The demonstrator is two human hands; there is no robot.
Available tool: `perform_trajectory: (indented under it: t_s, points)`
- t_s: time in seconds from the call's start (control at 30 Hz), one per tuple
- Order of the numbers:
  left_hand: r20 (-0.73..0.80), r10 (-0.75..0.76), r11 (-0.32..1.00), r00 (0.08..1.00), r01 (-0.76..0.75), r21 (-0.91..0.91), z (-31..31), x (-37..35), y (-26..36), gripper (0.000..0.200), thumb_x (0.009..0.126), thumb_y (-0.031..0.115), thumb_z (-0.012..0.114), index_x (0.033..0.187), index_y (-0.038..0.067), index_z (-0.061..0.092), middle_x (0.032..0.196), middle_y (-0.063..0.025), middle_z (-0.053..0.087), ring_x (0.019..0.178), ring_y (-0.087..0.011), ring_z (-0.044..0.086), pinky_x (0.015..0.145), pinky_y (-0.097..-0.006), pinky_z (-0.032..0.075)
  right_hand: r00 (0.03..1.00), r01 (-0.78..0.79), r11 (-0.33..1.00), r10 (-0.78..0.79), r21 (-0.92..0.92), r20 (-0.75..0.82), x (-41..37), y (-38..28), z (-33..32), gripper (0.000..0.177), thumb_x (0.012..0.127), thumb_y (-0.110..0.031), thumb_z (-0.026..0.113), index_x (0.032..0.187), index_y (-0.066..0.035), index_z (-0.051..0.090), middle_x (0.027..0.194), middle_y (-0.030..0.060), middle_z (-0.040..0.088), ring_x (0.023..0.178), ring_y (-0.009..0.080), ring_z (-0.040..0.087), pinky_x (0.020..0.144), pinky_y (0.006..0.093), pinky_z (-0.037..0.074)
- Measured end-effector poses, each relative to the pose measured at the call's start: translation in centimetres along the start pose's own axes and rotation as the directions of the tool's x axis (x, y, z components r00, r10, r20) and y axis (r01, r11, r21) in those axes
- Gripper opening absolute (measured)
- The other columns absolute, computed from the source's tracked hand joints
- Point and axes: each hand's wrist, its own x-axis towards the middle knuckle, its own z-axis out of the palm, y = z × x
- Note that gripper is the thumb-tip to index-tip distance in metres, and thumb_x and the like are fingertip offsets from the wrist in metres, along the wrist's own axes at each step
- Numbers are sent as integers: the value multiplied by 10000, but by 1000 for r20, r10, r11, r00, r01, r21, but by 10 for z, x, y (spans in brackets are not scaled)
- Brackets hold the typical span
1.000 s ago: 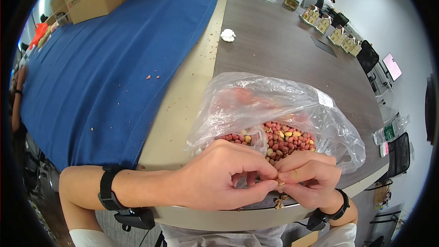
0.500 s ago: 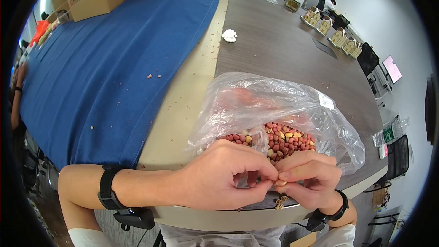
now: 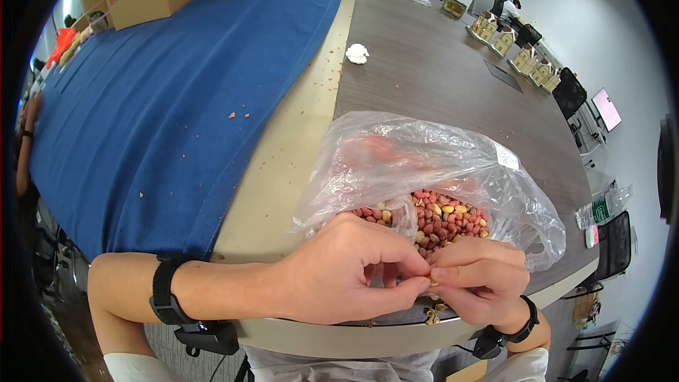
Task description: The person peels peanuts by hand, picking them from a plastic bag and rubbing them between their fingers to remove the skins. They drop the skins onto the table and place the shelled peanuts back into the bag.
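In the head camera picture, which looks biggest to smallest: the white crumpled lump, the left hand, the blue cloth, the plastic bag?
Largest to smallest, as they look:
1. Blue cloth
2. Plastic bag
3. Left hand, which looks bigger for being near the camera
4. White crumpled lump

one labelled plastic bag (image 3: 396,145), peanuts (image 3: 453,221) too many to count, one blue cloth (image 3: 177,99), one white wad (image 3: 357,54), one bottle (image 3: 602,207)

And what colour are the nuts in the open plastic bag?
The nuts are mostly reddish, with some yellow, best seen in the head view.
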Motion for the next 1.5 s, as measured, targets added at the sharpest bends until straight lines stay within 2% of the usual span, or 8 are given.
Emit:
perform_trajectory:
  t_s: [0.47,0.77,0.83,0.9,0.97,1.03,1.33,1.5]
  points:
    - [-11,53,998,999,-53,25,-2,0,1,122,832,0,738,954,1,749,800,-61,734,631,-107,640,526,-233,499,1000,-5,998,5,60,-10,-1,2,1,245,714,86,800,934,9,725,876,127,728,668,190,703,585,267,554]
    - [-28,-79,997,997,79,0,1,0,5,117,845,67,781,946,18,750,753,-49,703,620,-79,620,528,-226,477,1000,23,1000,-23,6,-21,1,0,1,219,717,82,795,903,-9,724,856,109,726,680,201,698,586,274,549]
    - [-12,-24,1000,1000,24,-11,0,-2,1,110,857,74,771,944,10,746,753,-44,697,605,-76,598,534,-238,466,999,-27,999,28,-25,23,2,-3,1,207,719,85,789,893,-3,718,858,108,729,702,209,705,614,282,560]
    - [8,-49,998,999,50,-38,0,-1,2,102,878,77,752,947,4,743,756,-37,695,601,-72,581,538,-251,459,1000,-20,998,21,-66,20,-3,-3,0,219,699,85,780,884,-3,701,846,159,727,719,241,716,614,306,568]
    - [6,-63,998,998,63,-12,0,-2,5,98,892,82,736,950,2,743,749,-32,689,601,-74,578,539,-252,458,1000,-24,999,23,-45,-10,-1,-10,1,202,706,67,786,873,-11,705,835,140,731,720,229,715,623,304,567]
    - [31,-73,993,997,75,-90,2,-1,5,155,907,136,721,938,-16,727,721,-36,688,628,-68,586,585,-248,484,995,-101,994,101,-37,0,6,-24,-2,162,747,62,771,874,-3,696,876,145,719,725,260,694,627,314,539]
    - [53,-56,996,997,60,-73,6,-1,-14,156,927,136,694,963,-12,731,743,-25,692,624,-50,557,567,-240,452,998,-49,999,48,-8,-51,6,-27,-1,168,754,85,758,892,10,698,889,153,722,707,233,692,598,295,529]
    - [42,-60,996,997,63,-69,7,-2,-17,163,936,140,684,987,-8,728,749,-8,682,631,-35,542,564,-236,441,995,-81,996,83,38,-53,3,-26,0,177,752,103,739,900,12,699,892,153,721,744,240,702,648,306,546]
